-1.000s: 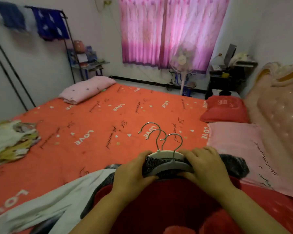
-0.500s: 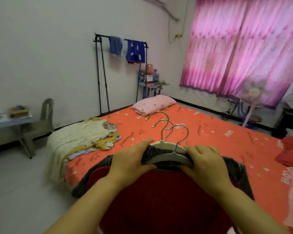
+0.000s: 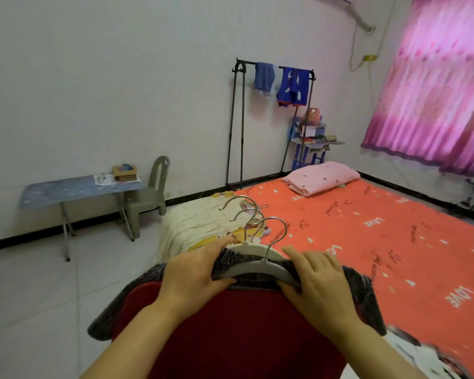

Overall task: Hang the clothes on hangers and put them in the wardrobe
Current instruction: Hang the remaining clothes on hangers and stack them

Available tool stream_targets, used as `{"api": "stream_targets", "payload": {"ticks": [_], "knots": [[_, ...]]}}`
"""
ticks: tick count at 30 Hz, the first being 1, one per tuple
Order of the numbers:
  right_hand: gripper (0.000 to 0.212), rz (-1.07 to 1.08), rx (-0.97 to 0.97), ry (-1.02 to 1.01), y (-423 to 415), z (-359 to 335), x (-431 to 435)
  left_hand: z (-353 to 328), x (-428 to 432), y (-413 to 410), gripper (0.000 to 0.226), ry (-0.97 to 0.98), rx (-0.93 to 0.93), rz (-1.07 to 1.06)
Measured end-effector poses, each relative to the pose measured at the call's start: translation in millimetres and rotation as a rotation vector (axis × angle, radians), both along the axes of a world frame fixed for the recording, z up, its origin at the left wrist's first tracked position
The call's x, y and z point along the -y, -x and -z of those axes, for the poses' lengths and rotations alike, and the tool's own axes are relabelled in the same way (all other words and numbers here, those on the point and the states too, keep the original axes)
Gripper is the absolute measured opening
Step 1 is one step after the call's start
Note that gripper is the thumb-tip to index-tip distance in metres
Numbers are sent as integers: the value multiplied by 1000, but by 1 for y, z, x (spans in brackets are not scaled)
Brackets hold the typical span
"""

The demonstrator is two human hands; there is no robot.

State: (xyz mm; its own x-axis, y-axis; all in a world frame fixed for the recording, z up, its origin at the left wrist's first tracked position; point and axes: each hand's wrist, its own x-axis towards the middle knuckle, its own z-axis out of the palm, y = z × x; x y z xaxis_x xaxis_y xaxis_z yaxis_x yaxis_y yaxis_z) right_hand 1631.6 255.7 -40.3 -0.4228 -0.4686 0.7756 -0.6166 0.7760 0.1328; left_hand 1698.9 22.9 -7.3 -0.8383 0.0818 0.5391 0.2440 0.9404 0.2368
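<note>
My left hand [image 3: 195, 280] and right hand [image 3: 319, 289] both hold the hangers [image 3: 260, 265] with clothes [image 3: 230, 329] on. Next I must find the wardrobe; I can't see it.

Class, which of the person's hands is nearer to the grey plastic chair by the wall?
Left. The left hand grips the hangers on the side towards the chair, which stands beyond it to the left; the right hand grips their other end, farther away.
</note>
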Motion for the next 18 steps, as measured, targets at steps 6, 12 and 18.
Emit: {"api": "stream_targets", "payload": {"ticks": [6, 12, 18], "knots": [[63, -8, 61, -8, 58, 31, 63, 24, 61, 56, 78, 21, 87, -48], [65, 49, 213, 25, 127, 60, 97, 40, 99, 147, 74, 69, 165, 21], [62, 172, 265, 41, 175, 69, 106, 50, 114, 231, 85, 42, 230, 179]]}}
